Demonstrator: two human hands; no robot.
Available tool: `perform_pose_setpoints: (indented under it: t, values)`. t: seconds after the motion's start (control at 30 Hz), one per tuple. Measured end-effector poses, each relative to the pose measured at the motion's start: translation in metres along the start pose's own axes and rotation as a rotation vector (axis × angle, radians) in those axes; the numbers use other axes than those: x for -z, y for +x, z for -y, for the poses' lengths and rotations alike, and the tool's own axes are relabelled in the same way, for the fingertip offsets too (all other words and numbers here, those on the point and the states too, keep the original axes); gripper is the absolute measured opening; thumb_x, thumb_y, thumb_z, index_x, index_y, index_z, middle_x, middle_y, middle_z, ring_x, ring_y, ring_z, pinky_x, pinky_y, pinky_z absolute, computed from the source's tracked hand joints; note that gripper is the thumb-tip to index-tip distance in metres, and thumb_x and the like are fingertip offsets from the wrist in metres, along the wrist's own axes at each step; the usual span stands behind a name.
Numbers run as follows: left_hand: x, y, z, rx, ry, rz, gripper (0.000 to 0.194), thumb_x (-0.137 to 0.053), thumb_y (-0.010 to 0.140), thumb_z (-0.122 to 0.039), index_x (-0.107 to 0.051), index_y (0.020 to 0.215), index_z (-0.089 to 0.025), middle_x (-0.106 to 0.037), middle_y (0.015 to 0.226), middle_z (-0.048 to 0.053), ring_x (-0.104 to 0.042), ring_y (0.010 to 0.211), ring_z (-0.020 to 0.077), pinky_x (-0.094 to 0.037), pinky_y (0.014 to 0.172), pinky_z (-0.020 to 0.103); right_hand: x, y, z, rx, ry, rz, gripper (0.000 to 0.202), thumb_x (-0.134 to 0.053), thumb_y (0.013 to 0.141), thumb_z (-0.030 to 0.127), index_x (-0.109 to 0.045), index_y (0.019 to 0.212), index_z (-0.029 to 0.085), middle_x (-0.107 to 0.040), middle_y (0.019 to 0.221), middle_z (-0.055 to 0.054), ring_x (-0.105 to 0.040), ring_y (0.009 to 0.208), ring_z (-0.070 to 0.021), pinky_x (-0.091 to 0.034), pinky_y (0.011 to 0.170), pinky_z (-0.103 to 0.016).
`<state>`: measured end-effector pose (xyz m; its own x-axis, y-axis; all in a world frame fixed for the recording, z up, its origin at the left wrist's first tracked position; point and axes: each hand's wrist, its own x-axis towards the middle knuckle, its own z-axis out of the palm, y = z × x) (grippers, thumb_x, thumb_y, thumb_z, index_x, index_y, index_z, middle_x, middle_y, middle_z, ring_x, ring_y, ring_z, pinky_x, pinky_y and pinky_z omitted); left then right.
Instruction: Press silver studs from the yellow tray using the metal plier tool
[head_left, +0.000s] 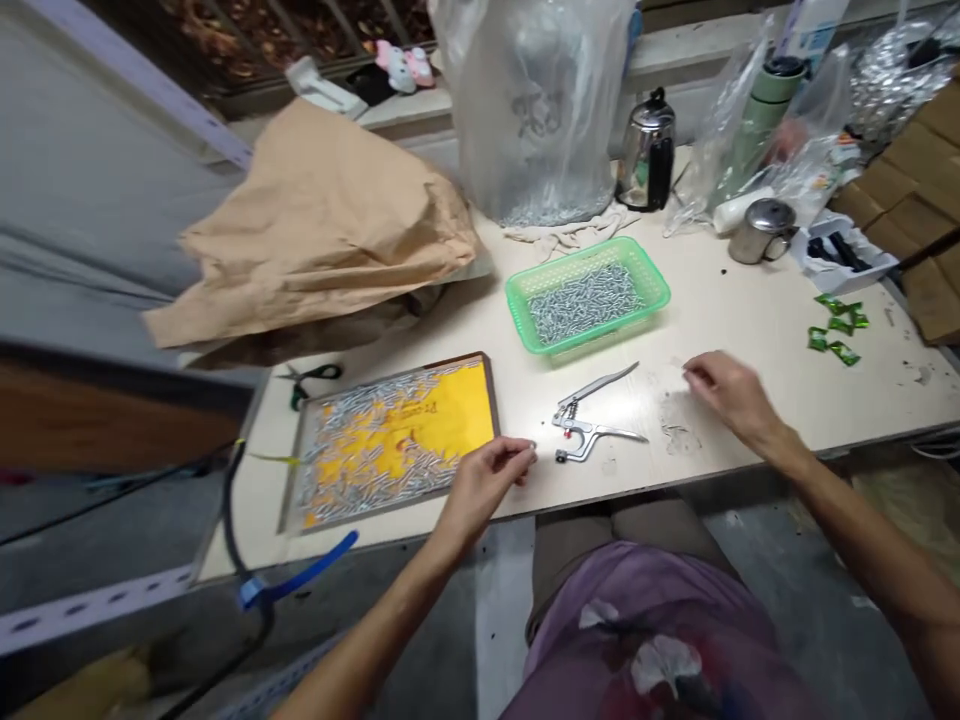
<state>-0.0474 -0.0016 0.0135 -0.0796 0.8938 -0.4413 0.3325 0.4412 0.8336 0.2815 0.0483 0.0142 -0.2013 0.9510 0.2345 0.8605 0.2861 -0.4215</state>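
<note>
My left hand is closed in a pinch beside the right edge of a tray. A tiny pale spot shows at its fingertips, too small to name. Between my hands a pair of silver spring-loaded hand pliers lies on the table with its handles spread, touched by neither hand. To their right my right hand hovers low over the tabletop, its fingers curled together; whatever they hold, if anything, is hidden. The tray has a yellow base and many slim silvery metal pieces scattered in it.
A green plastic basket of similar metal pieces stands behind the pliers. Scissors, brown paper, a large clear bag, a steel kettle, a metal mug and green wrapped packets surround the work area.
</note>
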Motion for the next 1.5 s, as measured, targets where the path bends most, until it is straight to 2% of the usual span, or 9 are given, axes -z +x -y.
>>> perform_pose_setpoints:
  t: [0.13,0.2,0.3,0.4,0.53,0.63,0.8,1.13,1.5]
  values:
    - [-0.017,0.012,0.009,0.071,-0.105,0.019,0.039,-0.074,0.057,-0.045,-0.068,0.076,-0.012,-0.063,0.062,0.001,-0.053,0.053,0.0099,-0.044,0.05,0.022,0.038,0.038,0.044,0.146,0.127,-0.608,0.01,-0.058,0.092,0.029,-0.063,0.092,0.021,-0.068,0.087,-0.003,-0.063,0.075,-0.0165,-0.054,0.071,-0.035]
    - [-0.024,0.019,0.013,0.082,-0.119,0.009,0.034,-0.073,0.059,-0.042,-0.067,0.073,-0.012,-0.061,0.06,0.0,-0.05,0.051,0.0084,-0.042,0.049,0.021,0.036,0.068,0.059,0.219,0.222,-0.651,0.012,-0.056,0.094,0.029,-0.062,0.095,0.019,-0.067,0.09,-0.004,-0.063,0.08,-0.0158,-0.055,0.071,-0.034]
    - [-0.033,0.027,0.016,0.097,-0.086,0.007,0.026,-0.071,0.066,-0.036,-0.066,0.071,-0.012,-0.058,0.057,-0.001,-0.047,0.048,0.0069,-0.039,0.047,0.019,0.008,0.109,0.066,0.261,0.201,-0.407,0.018,-0.048,0.097,0.026,-0.063,0.099,0.017,-0.061,0.092,-0.004,-0.06,0.087,-0.0167,-0.053,0.082,-0.038]
    - [-0.037,0.032,0.017,0.122,-0.001,0.019,0.021,-0.067,0.071,-0.032,-0.067,0.072,-0.012,-0.057,0.054,-0.002,-0.042,0.044,0.0059,-0.033,0.043,0.018,-0.025,0.113,0.061,0.262,0.144,-0.2,0.021,-0.053,0.095,0.026,-0.063,0.111,0.016,-0.057,0.102,-0.008,-0.058,0.094,-0.02,-0.053,0.08,-0.038]
    - [-0.037,0.039,0.018,0.126,0.136,0.07,0.019,-0.066,0.072,-0.031,-0.069,0.073,-0.012,-0.051,0.05,-0.005,-0.038,0.043,0.0056,-0.028,0.042,0.019,-0.048,0.051,0.056,0.274,0.059,0.182,0.022,-0.047,0.097,0.021,-0.068,0.095,0.015,-0.058,0.09,-0.008,-0.058,0.078,-0.0177,-0.051,0.069,-0.033]
    - [-0.038,0.044,0.016,0.122,0.228,0.1,0.024,-0.065,0.073,-0.036,-0.07,0.071,-0.012,-0.049,0.047,-0.006,-0.038,0.043,0.006,-0.027,0.043,0.019,-0.057,0.0,0.053,0.29,0.009,0.376,0.014,-0.059,0.091,0.023,-0.067,0.1,0.017,-0.061,0.092,-0.007,-0.061,0.077,-0.0179,-0.05,0.068,-0.03]
    - [-0.041,0.048,0.013,0.123,0.349,0.108,0.02,-0.065,0.072,-0.032,-0.068,0.066,-0.013,-0.048,0.044,-0.006,-0.039,0.042,0.0063,-0.029,0.045,0.019,-0.07,-0.03,0.043,0.244,-0.066,0.403,0.021,-0.055,0.09,0.015,-0.066,0.108,0.018,-0.062,0.092,-0.007,-0.062,0.078,-0.0184,-0.046,0.067,-0.028]
    - [-0.043,0.045,0.012,0.261,0.232,0.277,0.03,-0.072,0.07,-0.034,-0.057,0.052,-0.015,-0.041,0.037,-0.007,-0.034,0.036,0.0046,-0.025,0.04,0.02,-0.064,-0.031,0.038,0.288,-0.129,0.395,0.023,-0.046,0.091,0.006,-0.065,0.097,0.018,-0.062,0.089,-0.006,-0.058,0.076,-0.0169,-0.036,0.061,-0.027]
    - [-0.048,0.033,0.016,0.299,0.203,0.312,0.036,-0.075,0.067,-0.038,-0.052,0.051,-0.016,-0.039,0.038,-0.008,-0.034,0.035,0.0052,-0.025,0.039,0.021,-0.053,-0.029,0.035,0.392,-0.114,0.513,0.022,-0.046,0.087,0.004,-0.061,0.089,0.02,-0.059,0.084,-0.005,-0.052,0.071,-0.0157,-0.033,0.062,-0.027]
